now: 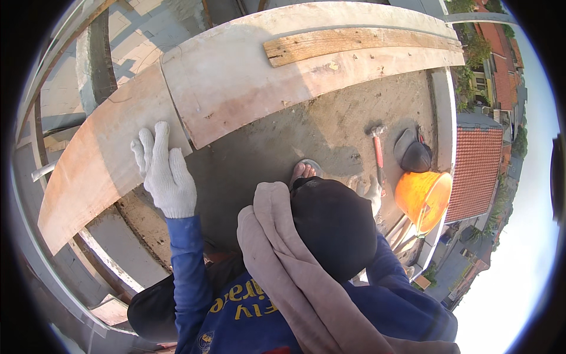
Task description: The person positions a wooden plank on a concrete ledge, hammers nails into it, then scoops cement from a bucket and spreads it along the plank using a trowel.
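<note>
Plywood sheet (100, 159) along left edge of concrete slab (306, 135): judged stiff, broad, heavy-ish, rough; best gripped at long edges. Left hand (166, 174), gloved, flat, fingers spread on sheet, clasping nothing. Second plywood panel (247, 76) butts alongside, timber plank (354, 42) on top. Right hand (372, 192) mostly hidden, grip unclear. Hammer (377, 150), orange bucket (423, 197) at slab's right edge.

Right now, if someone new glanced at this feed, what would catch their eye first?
The left hand, in a white knit glove, lies flat on a long plywood board at the left. An orange bucket glows at the right, beside a red-handled hammer on the sandy concrete slab. Red tiled roofs lie far below.
</note>
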Available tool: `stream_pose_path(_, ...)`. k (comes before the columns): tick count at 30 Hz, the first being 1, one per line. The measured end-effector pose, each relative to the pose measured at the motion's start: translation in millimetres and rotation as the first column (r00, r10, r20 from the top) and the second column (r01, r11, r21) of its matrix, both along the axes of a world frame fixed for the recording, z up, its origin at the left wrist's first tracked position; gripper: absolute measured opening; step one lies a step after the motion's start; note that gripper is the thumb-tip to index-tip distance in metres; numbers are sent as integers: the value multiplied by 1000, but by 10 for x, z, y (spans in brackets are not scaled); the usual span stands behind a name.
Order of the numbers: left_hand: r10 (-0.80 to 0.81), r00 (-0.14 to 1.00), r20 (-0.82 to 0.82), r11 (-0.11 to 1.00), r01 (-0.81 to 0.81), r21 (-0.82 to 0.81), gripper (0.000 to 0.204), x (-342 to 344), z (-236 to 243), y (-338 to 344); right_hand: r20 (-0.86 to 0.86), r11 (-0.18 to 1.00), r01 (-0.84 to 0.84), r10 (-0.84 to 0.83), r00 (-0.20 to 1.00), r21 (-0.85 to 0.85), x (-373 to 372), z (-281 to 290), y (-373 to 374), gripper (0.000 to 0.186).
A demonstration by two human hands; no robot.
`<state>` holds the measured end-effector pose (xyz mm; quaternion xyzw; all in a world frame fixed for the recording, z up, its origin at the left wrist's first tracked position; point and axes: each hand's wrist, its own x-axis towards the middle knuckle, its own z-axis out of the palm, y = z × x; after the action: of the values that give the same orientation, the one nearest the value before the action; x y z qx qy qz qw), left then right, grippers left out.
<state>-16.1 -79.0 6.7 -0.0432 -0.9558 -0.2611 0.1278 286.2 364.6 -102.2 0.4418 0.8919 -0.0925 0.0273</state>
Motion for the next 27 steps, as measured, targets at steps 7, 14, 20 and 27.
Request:
stream_pose_path(7, -209, 965, 156, 962, 231, -143, 43, -148, 188, -177, -18, 994, 28, -27, 999, 102, -109, -490, 761, 70)
stream_pose_path(14, -264, 931, 252, 890, 336, -308, 45, -163, 411, -369, 119, 996, 12, -22, 993, 89, -666, -523, 972, 61)
stream_pose_path(20, -318, 918, 237, 839, 389, -381, 47, -184, 308, -331, 4, 959, -256, 258, 966, 119, -574, -746, 1418, 47)
stream_pose_path(27, -358, 873, 330, 746, 480, -462, 54, -290, 440, -311, -97, 959, -262, 272, 957, 108, -619, -1069, 781, 46)
